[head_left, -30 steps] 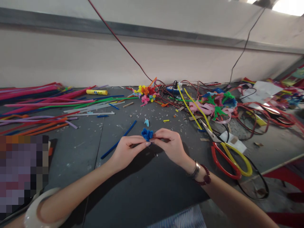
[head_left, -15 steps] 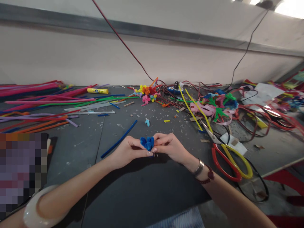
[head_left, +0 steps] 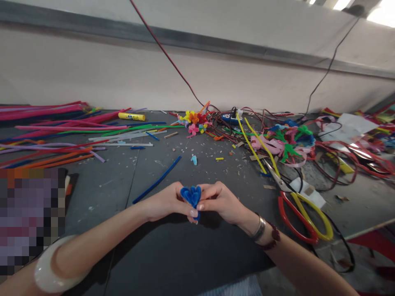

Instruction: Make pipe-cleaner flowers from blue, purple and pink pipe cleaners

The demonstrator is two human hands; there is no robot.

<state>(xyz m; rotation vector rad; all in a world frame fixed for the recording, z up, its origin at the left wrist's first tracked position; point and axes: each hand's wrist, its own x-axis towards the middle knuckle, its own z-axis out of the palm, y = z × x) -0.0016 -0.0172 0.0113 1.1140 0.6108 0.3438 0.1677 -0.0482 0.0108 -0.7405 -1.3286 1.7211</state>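
Between my two hands is a blue pipe-cleaner flower [head_left: 191, 195], its looped petals fanned upward and a short end poking out below. My left hand [head_left: 169, 202] pinches its base between thumb and fingers. From the other side, the thumb and fingertips of my right hand [head_left: 218, 201] close on it as well. A straight blue pipe cleaner [head_left: 157, 179] lies on the dark table [head_left: 160, 250] just beyond my left hand. Farther back, in front of the hands, sits a small light-blue piece [head_left: 194, 160].
Red-and-yellow-handled scissors [head_left: 298, 218] lie to the right, near tangled cords and green and pink pipe-cleaner shapes [head_left: 288, 142]. Many loose pipe cleaners [head_left: 61, 125] spread at the left, with a yellow glue stick [head_left: 131, 116]. Colourful small flowers [head_left: 194, 120] are at the back.
Both hands have come slightly lower and nearer with the blue flower. Its petals now face me more openly, and its lower end shows beneath the left thumb.
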